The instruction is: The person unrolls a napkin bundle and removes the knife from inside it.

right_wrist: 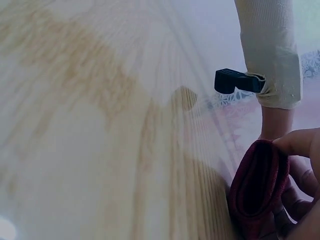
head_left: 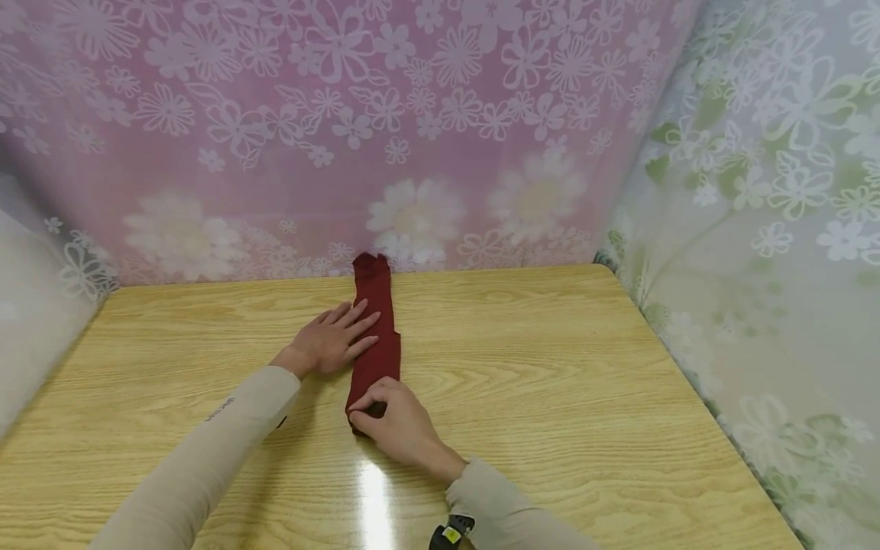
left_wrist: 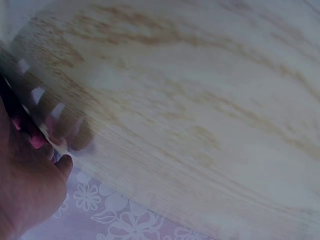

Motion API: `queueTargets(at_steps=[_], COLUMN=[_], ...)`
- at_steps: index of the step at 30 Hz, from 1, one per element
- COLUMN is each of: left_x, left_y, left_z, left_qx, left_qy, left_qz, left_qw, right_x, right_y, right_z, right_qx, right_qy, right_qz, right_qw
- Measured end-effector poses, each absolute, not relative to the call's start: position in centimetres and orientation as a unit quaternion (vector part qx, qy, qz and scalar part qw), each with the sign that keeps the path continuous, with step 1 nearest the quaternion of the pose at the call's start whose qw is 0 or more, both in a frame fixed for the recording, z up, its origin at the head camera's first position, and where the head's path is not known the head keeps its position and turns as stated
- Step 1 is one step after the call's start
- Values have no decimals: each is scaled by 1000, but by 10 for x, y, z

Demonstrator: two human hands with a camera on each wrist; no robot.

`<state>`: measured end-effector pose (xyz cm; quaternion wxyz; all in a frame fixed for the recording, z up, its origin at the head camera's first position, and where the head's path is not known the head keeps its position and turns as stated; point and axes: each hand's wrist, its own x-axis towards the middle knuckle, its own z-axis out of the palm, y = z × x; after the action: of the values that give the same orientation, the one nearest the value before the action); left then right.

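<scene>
A long, narrow dark red folded cloth [head_left: 380, 362] lies lengthwise on the wooden table, its far end reaching the pink backdrop. My left hand [head_left: 330, 342] rests on the middle of the strip from the left side, fingers spread and straight. At the near end, my right hand [head_left: 404, 426] pinches the cloth's edge between thumb and fingers. The right wrist view shows that end of the cloth [right_wrist: 241, 187] turned over into a flattened loop of layers. Only part of the left hand [left_wrist: 31, 192] appears in the left wrist view, where the cloth is mostly hidden.
The pale wood-grain table [head_left: 550, 382] stretches out on both sides of the cloth. Behind it hangs a pink flowered backdrop [head_left: 296, 176]; a white and green flowered one [head_left: 770, 252] stands along the right edge. A dark device [head_left: 450, 533] sits at the right wrist.
</scene>
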<state>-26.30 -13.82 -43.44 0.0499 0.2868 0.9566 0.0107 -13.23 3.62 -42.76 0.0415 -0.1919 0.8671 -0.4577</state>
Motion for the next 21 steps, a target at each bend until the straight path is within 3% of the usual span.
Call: queueTargets(at_steps=[21], left_x=[-264], left_y=[-139], left_z=[-437], left_qx=[282], left_qy=[958], left_qz=[13], left_qw=[54], right_x=[-135], right_y=[40], right_z=[-423], right_qx=[-151], right_qy=[792], right_qz=[-589], right_qw=[44])
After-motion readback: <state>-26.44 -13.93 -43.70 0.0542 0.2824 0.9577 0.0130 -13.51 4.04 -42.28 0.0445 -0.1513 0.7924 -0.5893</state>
